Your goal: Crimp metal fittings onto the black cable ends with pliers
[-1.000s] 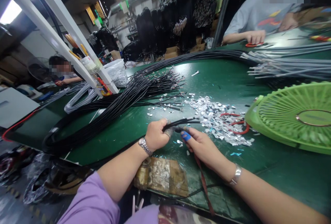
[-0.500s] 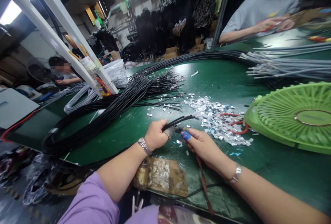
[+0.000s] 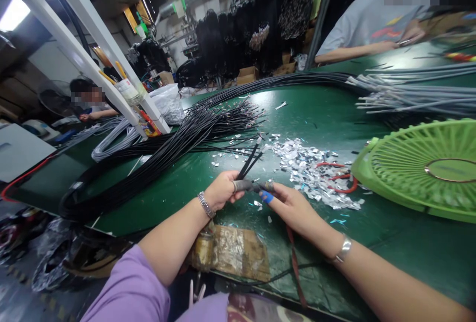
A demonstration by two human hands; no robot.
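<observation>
My left hand (image 3: 222, 190) is closed around a few thin black cables (image 3: 248, 159) whose free ends point up and away from me. My right hand (image 3: 292, 207), with a blue cover on one fingertip, pinches at the same spot, right against my left thumb; what it holds there is too small to name. A dark red strap (image 3: 294, 265) runs from under my right hand toward me. Both hands hover low over the green table (image 3: 320, 113). A heap of silvery foil scraps (image 3: 308, 168) lies just beyond my right hand.
A thick bundle of black cables (image 3: 174, 148) crosses the table on the left. Grey cables (image 3: 416, 95) lie at the far right. A green fan grille (image 3: 427, 165) sits at right, red wire loops (image 3: 340, 178) beside it. Other people work at the back.
The cable ends in my left hand have swung from pointing right to pointing up and away. Both hands stayed almost in place. The far person's hands shifted.
</observation>
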